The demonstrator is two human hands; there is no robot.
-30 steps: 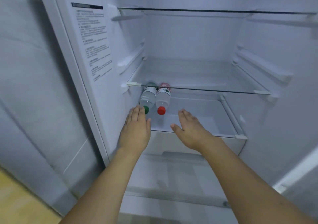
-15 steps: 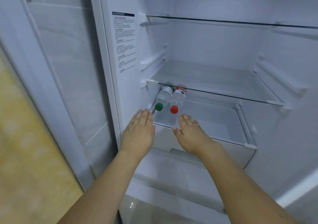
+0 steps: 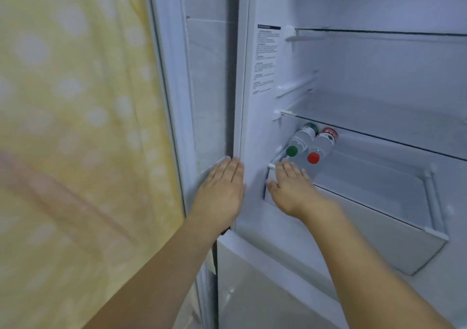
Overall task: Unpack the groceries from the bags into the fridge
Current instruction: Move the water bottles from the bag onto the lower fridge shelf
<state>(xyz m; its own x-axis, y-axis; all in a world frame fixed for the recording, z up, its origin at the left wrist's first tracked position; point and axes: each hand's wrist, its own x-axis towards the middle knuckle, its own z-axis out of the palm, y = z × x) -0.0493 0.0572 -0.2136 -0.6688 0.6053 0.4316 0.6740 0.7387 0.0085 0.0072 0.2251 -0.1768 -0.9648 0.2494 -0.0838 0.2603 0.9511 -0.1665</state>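
The fridge (image 3: 255, 131) stands open in front of me. Two clear water bottles lie side by side in the pulled-out drawer (image 3: 379, 230), caps toward me: one with a green cap (image 3: 300, 140) on the left, one with a red cap (image 3: 321, 148) beside it. My left hand (image 3: 219, 192) is flat with straight fingers, in front of the fridge's left edge, holding nothing. My right hand (image 3: 290, 189) is also flat and empty, its fingertips at the drawer's front left corner, just short of the bottle caps.
A glass shelf (image 3: 379, 118) sits just above the drawer, with another glass shelf (image 3: 379, 32) higher up. The open fridge door (image 3: 202, 88) is at the left of the opening. A yellow patterned cloth (image 3: 75, 126) fills the far left. A lower compartment front (image 3: 265, 290) is below.
The view has swung left, so the fridge now sits to the right and the yellow cloth shows. Both hands have drawn back a little from the bottles and stay flat and empty.
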